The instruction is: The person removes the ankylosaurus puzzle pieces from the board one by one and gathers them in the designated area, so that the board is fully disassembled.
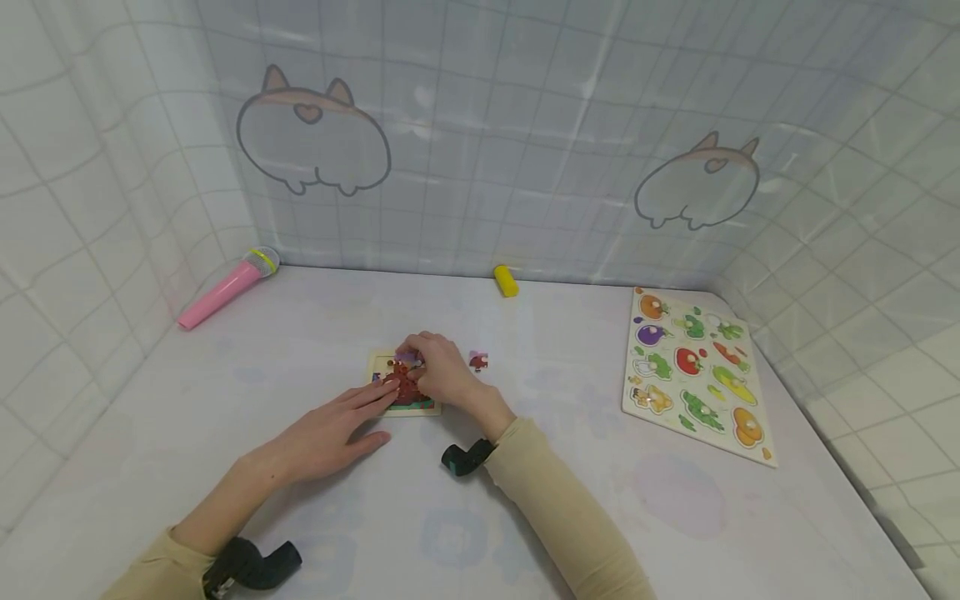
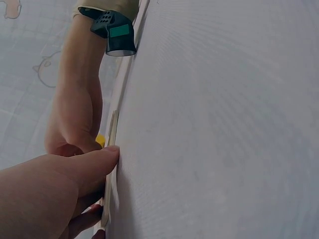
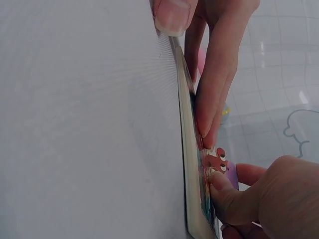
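A small wooden jigsaw puzzle (image 1: 381,358) with a pale frame and a reddish-brown cartoon figure lies flat on the table. My left hand (image 1: 330,433) rests its straight fingertips on the picture, thumb out over the tabletop. From the right, my right hand (image 1: 447,375) reaches over the upper part of the board. In the right wrist view, its thumb and fingers pinch a puzzle piece (image 3: 231,172) with cartoon eyes and purple colouring, tilted up at the board's surface. A loose puzzle piece (image 1: 478,361), purple and reddish-brown, lies just right of the board.
A vegetable peg board (image 1: 701,379) lies at the right. A yellow cylinder (image 1: 506,282) sits by the back wall. Far left, a pink toy microphone (image 1: 228,292) leans toward the wall. Tiled-pattern curtains (image 1: 480,150) enclose the table, and black wrist cameras (image 1: 467,458) stick out near both wrists.
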`<action>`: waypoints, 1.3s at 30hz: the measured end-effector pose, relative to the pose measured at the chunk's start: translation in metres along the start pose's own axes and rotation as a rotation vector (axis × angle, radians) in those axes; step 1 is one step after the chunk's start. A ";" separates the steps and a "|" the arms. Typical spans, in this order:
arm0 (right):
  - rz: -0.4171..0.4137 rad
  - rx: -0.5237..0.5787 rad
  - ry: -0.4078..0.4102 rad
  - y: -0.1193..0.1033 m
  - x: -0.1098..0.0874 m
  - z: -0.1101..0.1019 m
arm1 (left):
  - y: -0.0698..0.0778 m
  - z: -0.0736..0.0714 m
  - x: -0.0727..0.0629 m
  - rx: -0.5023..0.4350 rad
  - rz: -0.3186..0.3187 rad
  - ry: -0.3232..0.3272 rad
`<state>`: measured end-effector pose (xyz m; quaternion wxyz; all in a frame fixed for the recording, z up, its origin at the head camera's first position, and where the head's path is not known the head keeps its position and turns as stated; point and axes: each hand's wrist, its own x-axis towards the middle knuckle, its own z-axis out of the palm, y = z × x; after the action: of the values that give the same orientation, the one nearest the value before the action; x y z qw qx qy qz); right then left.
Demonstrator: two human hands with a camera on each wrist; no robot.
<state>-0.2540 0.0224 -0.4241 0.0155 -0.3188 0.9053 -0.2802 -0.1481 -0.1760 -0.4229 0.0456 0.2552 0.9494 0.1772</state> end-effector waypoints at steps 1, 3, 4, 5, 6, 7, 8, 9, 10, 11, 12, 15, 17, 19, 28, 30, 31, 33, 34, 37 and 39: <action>-0.004 0.003 0.003 0.000 0.000 0.000 | 0.000 0.000 0.000 -0.001 0.001 0.000; -0.006 0.012 0.005 0.000 0.000 0.000 | 0.000 0.000 0.000 -0.004 0.001 0.002; -0.004 0.016 0.005 0.000 0.001 0.000 | -0.001 0.000 0.000 -0.005 0.000 0.002; -0.001 0.020 0.005 0.000 0.000 0.000 | -0.001 0.000 0.000 -0.003 0.006 0.004; 0.001 0.026 0.005 -0.001 0.000 0.000 | -0.001 0.000 0.000 -0.005 0.005 0.004; 0.003 0.033 0.006 -0.001 0.000 0.000 | -0.001 0.000 0.000 -0.006 0.006 0.004; 0.004 0.036 0.009 -0.001 0.000 0.000 | -0.001 0.000 0.000 -0.008 0.005 0.005; 0.006 0.040 0.012 0.000 0.000 0.000 | -0.002 0.000 0.000 -0.009 0.006 0.004; 0.007 0.042 0.016 0.000 0.000 0.000 | -0.001 0.000 0.000 -0.010 0.007 0.004; 0.006 0.048 0.021 0.000 0.000 0.000 | -0.001 0.000 0.000 -0.011 0.008 0.004; 0.005 0.053 0.026 0.000 0.000 0.000 | -0.001 0.000 0.000 -0.014 0.003 0.001; -0.003 0.064 0.037 -0.001 -0.001 0.000 | -0.001 -0.001 0.000 -0.016 0.002 0.001; -0.010 0.071 0.043 -0.001 -0.001 0.000 | -0.001 -0.002 0.000 -0.015 0.006 0.003; -0.014 0.071 0.048 -0.002 -0.001 0.000 | 0.000 -0.003 -0.001 -0.015 0.008 0.002; 0.008 0.108 0.050 -0.003 -0.001 -0.001 | 0.001 -0.006 -0.003 -0.018 0.013 -0.001; 0.019 0.132 0.065 -0.003 -0.003 -0.002 | 0.001 -0.005 -0.002 -0.023 0.018 -0.001; 0.024 0.153 0.078 -0.003 -0.003 -0.002 | 0.001 -0.005 -0.002 -0.023 0.019 -0.003; 0.037 0.208 0.109 -0.004 -0.005 -0.006 | 0.001 -0.005 -0.002 -0.024 0.015 -0.011; 0.048 0.240 0.126 -0.004 -0.006 -0.009 | 0.001 -0.005 -0.002 -0.025 0.013 -0.016; 0.074 0.327 0.162 -0.002 -0.013 -0.023 | 0.002 -0.005 -0.003 -0.021 0.000 -0.023; 0.092 0.367 0.168 0.003 -0.019 -0.032 | 0.002 -0.007 -0.005 -0.018 -0.010 -0.023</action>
<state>-0.2471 0.0512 -0.4015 0.0107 -0.2445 0.8508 -0.4651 -0.1442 -0.1792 -0.4160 0.0599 0.2520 0.9485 0.1824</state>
